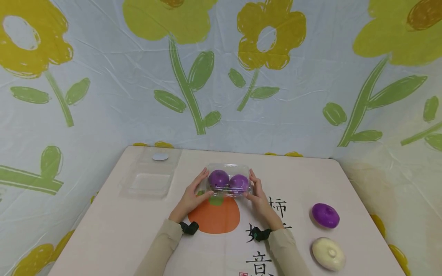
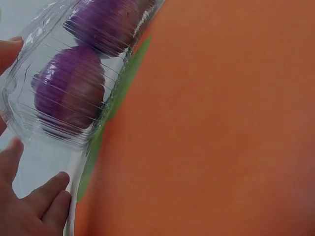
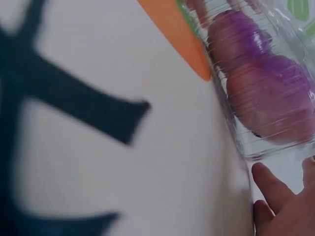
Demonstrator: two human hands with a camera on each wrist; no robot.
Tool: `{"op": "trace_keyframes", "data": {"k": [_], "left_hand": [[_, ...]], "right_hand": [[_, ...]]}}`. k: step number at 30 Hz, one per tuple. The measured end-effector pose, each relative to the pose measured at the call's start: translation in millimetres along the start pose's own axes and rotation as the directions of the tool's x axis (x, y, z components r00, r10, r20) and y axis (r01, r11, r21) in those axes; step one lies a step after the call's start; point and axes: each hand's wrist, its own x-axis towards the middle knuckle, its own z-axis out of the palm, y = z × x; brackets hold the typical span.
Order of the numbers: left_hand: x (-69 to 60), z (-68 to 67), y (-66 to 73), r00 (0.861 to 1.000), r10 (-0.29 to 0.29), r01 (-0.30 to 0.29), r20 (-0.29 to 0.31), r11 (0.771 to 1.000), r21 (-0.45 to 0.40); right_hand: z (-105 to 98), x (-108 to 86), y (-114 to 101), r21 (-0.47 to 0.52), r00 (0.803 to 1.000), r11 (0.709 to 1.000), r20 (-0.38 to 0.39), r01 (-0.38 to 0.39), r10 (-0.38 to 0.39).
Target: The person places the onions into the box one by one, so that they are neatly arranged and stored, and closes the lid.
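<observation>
Nearest me, my beige sleeves [image 1: 159,249] run up toward the clear clamshell box [image 1: 233,168], each ending by a dark wrist-worn device [image 1: 189,228]. To the right of the box and much closer to my body lies a cream onion-shaped vegetable [image 1: 328,253], its nub showing; a little farther out, also right of the box, lies a flattened purple vegetable [image 1: 325,215]. Both sit well apart from the box, and I judge that this spot leaves my arms room. Just in front of the box, the tablecloth [image 1: 103,230] carries a printed orange persimmon [image 1: 215,219], with black brushed characters [image 1: 259,262] to the right of it.

My left hand [image 1: 190,196] grips the box's left end and my right hand [image 1: 259,196] its right end, each thumb at a near corner, the fingers spread toward the far side. Taking it by both ends probably keeps it level and steady. Inside, two purple onions [image 1: 218,178] sit side by side; I cannot tell whether the lid is fastened or whether the base touches the cloth. Left of the box lies a second clear container [image 1: 153,184] with a white oval label [image 1: 160,156]. Beyond the box hangs a flowered sheet [image 1: 114,76].
</observation>
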Motion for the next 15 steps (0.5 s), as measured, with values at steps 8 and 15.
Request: {"op": "trace_keyframes", "data": {"k": [8, 15], "left_hand": [[26.0, -3.9, -9.5, 1.0, -0.021, 0.021, -0.01, 1.0, -0.018], [47.9, -2.8, -33.8, 0.999, -0.048, 0.044, -0.027, 0.991, -0.125]], "right_hand": [[-10, 30.3, 9, 0.065, 0.998, 0.997, 0.028, -0.05, 0.048], [-13, 50.5, -10, 0.109, 0.995, 0.99, 0.035, -0.095, 0.092]]}}
